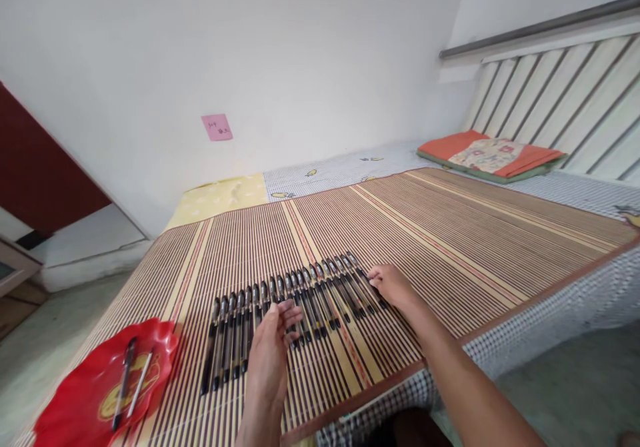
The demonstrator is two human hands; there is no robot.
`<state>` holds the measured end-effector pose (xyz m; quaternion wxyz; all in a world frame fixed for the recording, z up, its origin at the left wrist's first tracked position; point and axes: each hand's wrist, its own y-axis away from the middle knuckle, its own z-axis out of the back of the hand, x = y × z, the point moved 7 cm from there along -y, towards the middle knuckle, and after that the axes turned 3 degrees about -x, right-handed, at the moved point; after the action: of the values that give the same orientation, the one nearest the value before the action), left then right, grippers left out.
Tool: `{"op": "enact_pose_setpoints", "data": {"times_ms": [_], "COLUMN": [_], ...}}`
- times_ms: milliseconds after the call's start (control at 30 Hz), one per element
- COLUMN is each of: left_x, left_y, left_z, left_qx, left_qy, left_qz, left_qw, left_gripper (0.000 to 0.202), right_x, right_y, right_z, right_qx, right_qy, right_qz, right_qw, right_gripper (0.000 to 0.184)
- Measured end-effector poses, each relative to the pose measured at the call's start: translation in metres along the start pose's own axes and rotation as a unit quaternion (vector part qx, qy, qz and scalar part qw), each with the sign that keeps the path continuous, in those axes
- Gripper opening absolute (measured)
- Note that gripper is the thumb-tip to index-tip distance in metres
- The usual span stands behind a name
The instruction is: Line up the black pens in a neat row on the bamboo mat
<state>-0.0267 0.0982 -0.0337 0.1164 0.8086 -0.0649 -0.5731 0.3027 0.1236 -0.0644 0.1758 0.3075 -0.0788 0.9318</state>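
Several black pens (235, 330) lie side by side in a long row on a striped bamboo mat (450, 233) spread over a bed. My left hand (273, 350) rests over the middle of the row, fingers stretched out and touching the pens. My right hand (393, 283) sits at the right end of the row, fingers curled against the last pens there; whether it grips one is unclear. A red plate (75, 400) at the near left holds two pens (131, 380).
A folded orange and patterned cushion (490, 155) lies at the far right by the slatted headboard (560, 93). A pink note (217, 127) is stuck on the white wall. The bed's near edge (525, 337) drops to a grey floor.
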Motion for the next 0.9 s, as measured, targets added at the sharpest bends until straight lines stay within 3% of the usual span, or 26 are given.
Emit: {"op": "enact_pose_setpoints", "data": {"times_ms": [267, 500, 633, 700, 767, 800, 833, 900], "left_x": [-0.005, -0.006, -0.005, -0.005, -0.006, -0.007, -0.007, -0.009], "left_y": [0.002, 0.004, 0.001, 0.002, 0.007, 0.011, 0.016, 0.026], "left_z": [-0.003, -0.004, -0.003, -0.005, -0.011, -0.016, -0.02, -0.02], "left_qx": [-0.011, -0.018, -0.008, 0.002, 0.03, 0.05, 0.069, 0.086], "left_qy": [0.002, -0.002, 0.002, -0.008, -0.035, -0.048, -0.059, -0.067], "left_qz": [0.005, 0.009, 0.009, -0.006, -0.033, -0.043, -0.048, -0.049], "left_qw": [1.0, 1.0, 1.0, 1.0, 0.998, 0.997, 0.995, 0.993], "left_gripper": [0.067, 0.06, 0.062, 0.058, 0.049, 0.049, 0.053, 0.061], "right_x": [0.005, 0.004, 0.011, 0.03, 0.061, 0.079, 0.099, 0.143], "right_y": [0.003, 0.001, 0.011, 0.031, 0.062, 0.08, 0.101, 0.145], "right_z": [0.007, 0.004, 0.025, 0.037, 0.037, 0.029, 0.017, -0.02], "right_qx": [-0.006, -0.01, -0.058, -0.098, -0.116, -0.104, -0.073, 0.074], "right_qy": [0.006, -0.036, -0.076, -0.1, -0.151, -0.247, -0.335, -0.429], "right_qz": [0.012, 0.007, 0.0, 0.004, 0.015, 0.017, 0.025, 0.061], "right_qw": [1.0, 0.999, 0.995, 0.99, 0.982, 0.963, 0.939, 0.898], "right_gripper": [0.026, 0.022, 0.023, 0.023, 0.03, 0.037, 0.044, 0.055]}}
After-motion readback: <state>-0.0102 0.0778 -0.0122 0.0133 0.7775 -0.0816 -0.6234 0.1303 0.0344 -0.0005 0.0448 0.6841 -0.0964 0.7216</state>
